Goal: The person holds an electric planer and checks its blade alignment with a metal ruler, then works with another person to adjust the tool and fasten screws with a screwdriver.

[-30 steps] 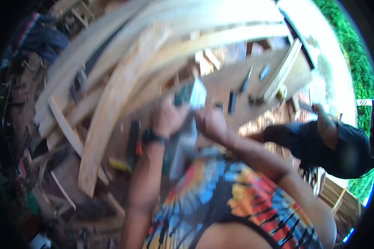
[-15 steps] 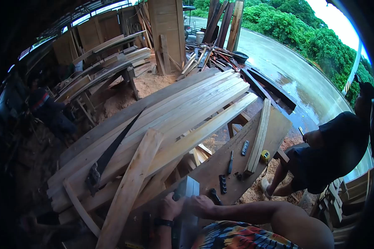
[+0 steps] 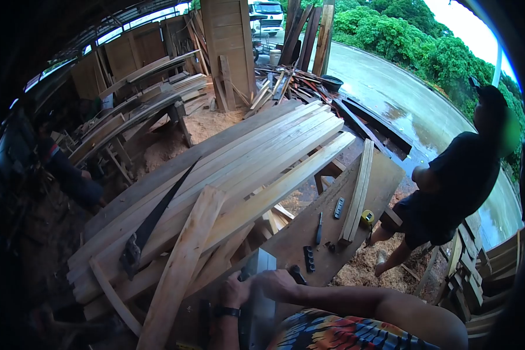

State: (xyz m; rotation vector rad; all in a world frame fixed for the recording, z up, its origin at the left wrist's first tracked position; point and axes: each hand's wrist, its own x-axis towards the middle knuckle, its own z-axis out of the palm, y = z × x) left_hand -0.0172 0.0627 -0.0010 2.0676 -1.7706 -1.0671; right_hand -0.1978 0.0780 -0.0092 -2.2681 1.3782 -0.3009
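Observation:
A pale grey, straight-edged beam-like piece lies under both of my hands at the bottom middle. My left hand, with a dark band at its wrist, is curled against the piece's left side. Across its top rests my right hand, its fingers folded into a fist; what they hold, if anything, is hidden. Just right of that fist lies a dark-handled tool. Nearby on the brown board are a black strip with round holes, a thin blue-handled tool and a yellow tape measure.
Long planks lie side by side ahead, with a handsaw on them and a loose board across them. A person in dark clothes stands at right. Another person is at far left. Scrap wood is piled behind.
The person at right has straightened up from a bent posture. A white truck now shows at the back. My right hand has shifted slightly left over the grey piece; my left hand stays against it.

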